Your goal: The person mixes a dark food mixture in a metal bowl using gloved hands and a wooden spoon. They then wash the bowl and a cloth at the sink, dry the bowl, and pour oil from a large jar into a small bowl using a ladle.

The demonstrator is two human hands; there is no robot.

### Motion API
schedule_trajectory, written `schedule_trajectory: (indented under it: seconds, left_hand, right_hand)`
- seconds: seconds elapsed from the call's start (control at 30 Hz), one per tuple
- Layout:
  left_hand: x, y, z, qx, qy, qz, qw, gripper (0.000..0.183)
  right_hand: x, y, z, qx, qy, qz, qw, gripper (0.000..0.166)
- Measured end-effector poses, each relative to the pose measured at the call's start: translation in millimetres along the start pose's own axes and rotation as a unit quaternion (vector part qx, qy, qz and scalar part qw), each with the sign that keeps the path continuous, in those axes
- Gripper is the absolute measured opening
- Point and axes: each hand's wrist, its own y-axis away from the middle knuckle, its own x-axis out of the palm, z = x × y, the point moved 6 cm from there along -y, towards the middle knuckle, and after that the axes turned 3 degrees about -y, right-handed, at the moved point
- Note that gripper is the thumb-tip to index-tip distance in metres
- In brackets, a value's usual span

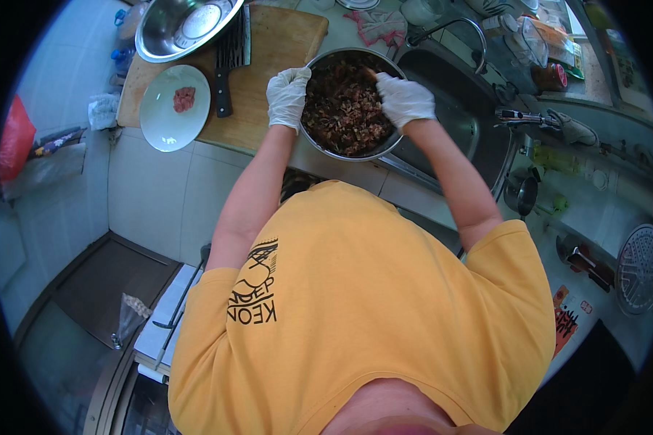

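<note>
Both hands wear thin white gloves. My left hand (289, 98) grips the left rim of a metal bowl (353, 159) with closed fingers. The bowl holds a dark mixture of minced meat and chopped pieces (353, 109). On the bowl's right side, my right hand (405, 100) is closed over a utensil; a small brownish part of it shows at the fingers, and the rest is hidden by the hand and the mixture. Left of the bowl, a cleaver (223, 92) lies on a wooden cutting board (283, 38). A pale plate (158, 122) with a little raw minced meat (184, 99) rests at the board's left.
A second metal bowl (163, 41) stands at the board's back, partly over the cleaver. To the right is a sink (457, 119) with a curved faucet (481, 43). A pink-edged cloth (381, 26) lies behind the bowl. Jars and bags crowd the back right.
</note>
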Motion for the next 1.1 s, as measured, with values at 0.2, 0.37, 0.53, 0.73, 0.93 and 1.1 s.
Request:
schedule_trajectory:
  seconds: [0.2,0.37,0.53,0.73,0.93,1.1]
  left_hand:
    - [3,4,6,-0.052,0.065,0.003,0.997,0.018]
    - [2,1,8,-0.037,0.046,0.002,0.998,0.018]
    - [4,0,12,-0.040,0.060,0.002,0.997,0.017]
    - [2,1,7,-0.059,0.062,0.016,0.996,0.012]
    - [2,2,5,-0.035,0.071,-0.003,0.997,0.015]
    - [0,4,1,-0.048,0.054,0.001,0.997,0.012]
  right_hand:
    - [31,34,36,-0.165,-0.081,0.110,0.977,0.022]
    - [-1,18,-12,0.013,-0.009,0.014,1.000,0.017]
    - [14,51,40,-0.019,-0.187,0.082,0.979,0.019]
    - [0,26,0,-0.034,-0.041,0.082,0.995,0.024]
    - [25,58,40,-0.061,-0.199,0.066,0.976,0.021]
    - [3,17,-13,-0.014,0.008,0.018,1.000,0.019]
